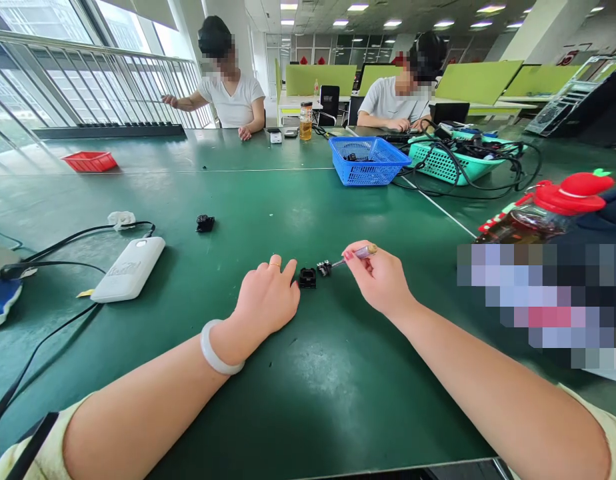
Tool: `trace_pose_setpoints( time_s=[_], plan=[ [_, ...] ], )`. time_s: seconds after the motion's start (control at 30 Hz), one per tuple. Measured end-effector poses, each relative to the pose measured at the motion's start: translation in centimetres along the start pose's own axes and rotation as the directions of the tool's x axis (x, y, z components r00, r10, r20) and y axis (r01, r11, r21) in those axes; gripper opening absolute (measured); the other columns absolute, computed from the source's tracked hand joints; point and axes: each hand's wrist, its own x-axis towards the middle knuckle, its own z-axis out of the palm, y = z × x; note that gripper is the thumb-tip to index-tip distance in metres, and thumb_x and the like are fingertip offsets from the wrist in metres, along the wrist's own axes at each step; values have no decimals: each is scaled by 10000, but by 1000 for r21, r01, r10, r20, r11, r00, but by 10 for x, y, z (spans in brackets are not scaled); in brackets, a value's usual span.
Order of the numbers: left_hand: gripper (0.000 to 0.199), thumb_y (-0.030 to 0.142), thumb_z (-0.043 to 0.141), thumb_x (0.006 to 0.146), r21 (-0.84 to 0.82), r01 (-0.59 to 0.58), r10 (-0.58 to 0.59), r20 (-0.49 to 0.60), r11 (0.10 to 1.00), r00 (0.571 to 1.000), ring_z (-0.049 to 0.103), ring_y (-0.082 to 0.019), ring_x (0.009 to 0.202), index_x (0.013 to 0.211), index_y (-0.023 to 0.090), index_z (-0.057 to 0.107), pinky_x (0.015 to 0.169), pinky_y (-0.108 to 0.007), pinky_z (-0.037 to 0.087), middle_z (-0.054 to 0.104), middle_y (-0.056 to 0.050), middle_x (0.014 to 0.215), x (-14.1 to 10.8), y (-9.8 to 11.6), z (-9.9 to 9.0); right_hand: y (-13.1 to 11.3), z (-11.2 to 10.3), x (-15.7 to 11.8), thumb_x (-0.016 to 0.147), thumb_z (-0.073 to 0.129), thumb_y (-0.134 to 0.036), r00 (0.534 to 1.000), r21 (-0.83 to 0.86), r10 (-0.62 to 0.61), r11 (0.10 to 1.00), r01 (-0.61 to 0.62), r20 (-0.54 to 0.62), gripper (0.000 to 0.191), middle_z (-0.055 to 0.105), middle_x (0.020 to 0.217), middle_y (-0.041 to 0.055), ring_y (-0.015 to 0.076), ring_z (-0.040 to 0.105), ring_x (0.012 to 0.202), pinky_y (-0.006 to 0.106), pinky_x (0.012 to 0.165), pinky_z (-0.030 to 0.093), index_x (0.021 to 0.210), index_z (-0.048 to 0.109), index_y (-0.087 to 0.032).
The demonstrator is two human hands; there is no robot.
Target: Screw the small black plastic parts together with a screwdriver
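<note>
My right hand (381,277) grips a small screwdriver (364,252) with a pale purplish handle. Its thin shaft points left, and the tip meets a small black part (323,268) on the green table. Just left of that part sits a squarish black plastic piece (307,278), like a small housing. My left hand (268,293) rests on the table beside this piece, fingers slightly bent and apart; thumb and index finger are at its left edge, and whether they touch it I cannot tell. Another black part (205,223) lies farther off to the left.
A white power bank (131,270) with black cables lies left. Farther back are a red basket (91,161), a blue basket (369,162) and a green basket (461,160) full of cables. A red-lidded bottle (543,213) stands right. Two people (233,97) sit across the table.
</note>
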Motion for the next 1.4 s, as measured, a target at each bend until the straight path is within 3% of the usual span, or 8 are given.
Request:
trace_pose_setpoints(
  time_s=[0.13,0.27,0.6,0.8,0.9,0.97,1.17,1.4],
  plan=[
    [615,548,511,905,-92,-144,137,-81,985,987,533,-342,1162,1427,226,474,1002,-485,419,572,-148,1260,3,-2,5,-6,0,-3,963,463,-494,996,123,-6,992,-5,89,350,529,577,-29,99,442,460,244,491,374,849,620,-203],
    [510,442,482,958,-306,-378,372,-80,874,925,447,-277,1311,1420,227,456,1127,-457,345,514,-113,1404,12,-5,13,-6,0,-3,941,477,-554,998,186,18,982,-27,52,403,555,606,-13,101,474,470,244,479,381,823,625,-199],
    [158,269,463,955,-420,-332,332,-75,845,940,578,-223,1076,933,204,605,1025,-421,447,607,-75,1184,16,-8,16,7,3,-2,910,514,-589,993,316,116,943,-107,-11,434,583,638,-2,98,481,482,241,460,383,831,650,-184],
    [160,262,469,937,-400,-265,243,-105,877,964,571,-228,1083,986,204,610,1023,-406,443,631,-69,1132,19,-31,15,6,5,-2,868,554,-619,983,402,181,903,-155,-27,453,578,637,-6,95,475,485,244,478,401,835,651,-178],
    [230,296,465,934,-306,-159,132,-107,939,985,563,-250,1114,1066,190,621,1044,-426,425,633,-91,1161,22,-69,13,4,7,-2,838,563,-656,972,438,235,874,-210,-4,486,570,624,-7,97,471,482,248,480,406,832,650,-178],
    [282,308,465,925,-214,-8,-17,-117,977,993,564,-277,1127,1104,173,635,1043,-439,422,628,-122,1195,22,-102,11,3,8,-2,827,565,-668,966,442,257,866,-234,7,495,571,622,-4,100,474,487,253,489,413,829,652,-181],
    [463,305,424,908,50,382,-368,-178,923,913,537,-352,1199,1305,152,605,1033,-473,403,598,-185,1289,17,-184,6,2,9,-1,803,572,-689,961,443,278,860,-255,12,507,565,614,-3,106,469,485,265,492,408,813,650,-189],
    [485,272,345,921,59,383,-371,-149,922,916,559,-325,1197,1289,153,638,1044,-437,402,627,-145,1307,25,-200,7,5,10,0,806,580,-668,958,429,286,864,-265,15,483,565,613,-5,104,465,478,265,484,403,799,648,-190]
  ],
)
